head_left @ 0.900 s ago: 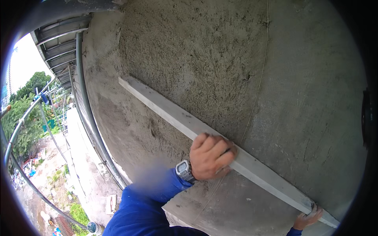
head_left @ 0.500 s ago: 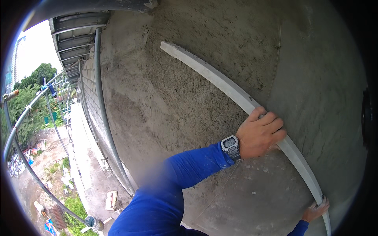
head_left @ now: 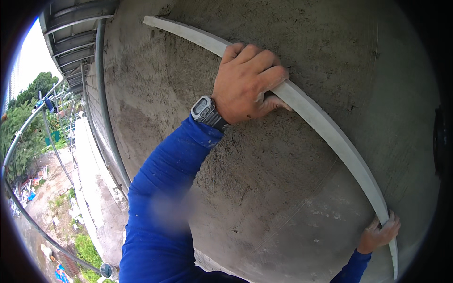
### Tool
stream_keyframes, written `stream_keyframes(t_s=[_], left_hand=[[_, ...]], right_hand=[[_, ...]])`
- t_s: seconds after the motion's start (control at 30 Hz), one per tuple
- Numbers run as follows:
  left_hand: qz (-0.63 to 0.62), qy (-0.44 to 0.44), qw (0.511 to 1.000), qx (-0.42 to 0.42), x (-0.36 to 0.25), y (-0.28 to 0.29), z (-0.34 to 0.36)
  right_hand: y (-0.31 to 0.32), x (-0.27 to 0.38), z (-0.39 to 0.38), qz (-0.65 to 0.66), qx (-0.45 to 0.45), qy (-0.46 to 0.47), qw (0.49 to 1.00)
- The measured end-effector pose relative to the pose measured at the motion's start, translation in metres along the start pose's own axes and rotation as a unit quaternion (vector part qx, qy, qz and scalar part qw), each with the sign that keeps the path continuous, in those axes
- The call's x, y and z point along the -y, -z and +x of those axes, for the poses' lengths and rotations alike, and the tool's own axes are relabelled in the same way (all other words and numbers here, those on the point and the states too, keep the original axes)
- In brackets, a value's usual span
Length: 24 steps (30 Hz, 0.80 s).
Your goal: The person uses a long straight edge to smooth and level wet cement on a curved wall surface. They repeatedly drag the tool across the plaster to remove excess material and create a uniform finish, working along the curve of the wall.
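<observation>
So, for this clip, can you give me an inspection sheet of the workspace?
Surface: rough grey mortar wall, smoother toward the right.
Job's things: one long pale straightedge lying slantwise across the wall; it looks bowed in this fisheye view.
Clutter: bucket at lower left; scattered debris on the ground.
Hands: left hand grips the straightedge's upper part; right hand grips near its lower end.
Cables: nothing seen.
Surroundings: metal poles and trees at left.

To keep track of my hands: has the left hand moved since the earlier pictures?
Yes, upward: against the grey upright pipe, the left hand is now nearer the level of the pipe's upper end.
</observation>
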<state>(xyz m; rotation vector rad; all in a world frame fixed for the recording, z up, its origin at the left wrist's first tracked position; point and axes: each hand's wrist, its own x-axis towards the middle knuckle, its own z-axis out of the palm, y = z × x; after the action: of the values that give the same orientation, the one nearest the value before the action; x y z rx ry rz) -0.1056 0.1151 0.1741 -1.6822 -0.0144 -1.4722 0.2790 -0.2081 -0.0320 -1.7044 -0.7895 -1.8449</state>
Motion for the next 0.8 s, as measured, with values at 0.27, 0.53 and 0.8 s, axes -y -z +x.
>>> stream_keyframes(t_s=[0.27,0.53,0.8], left_hand=[[0.053,-0.048,0.997,-0.012,0.093,0.018,-0.024],[0.077,-0.062,0.993,0.067,0.194,0.048,-0.047],[0.072,-0.014,0.993,0.092,0.193,0.058,-0.047]], right_hand=[[0.004,0.096,0.043,0.044,-0.008,-0.007,0.999],[0.014,0.204,0.103,0.031,-0.014,0.002,0.999],[0.014,0.208,0.110,0.075,-0.026,0.028,0.996]])
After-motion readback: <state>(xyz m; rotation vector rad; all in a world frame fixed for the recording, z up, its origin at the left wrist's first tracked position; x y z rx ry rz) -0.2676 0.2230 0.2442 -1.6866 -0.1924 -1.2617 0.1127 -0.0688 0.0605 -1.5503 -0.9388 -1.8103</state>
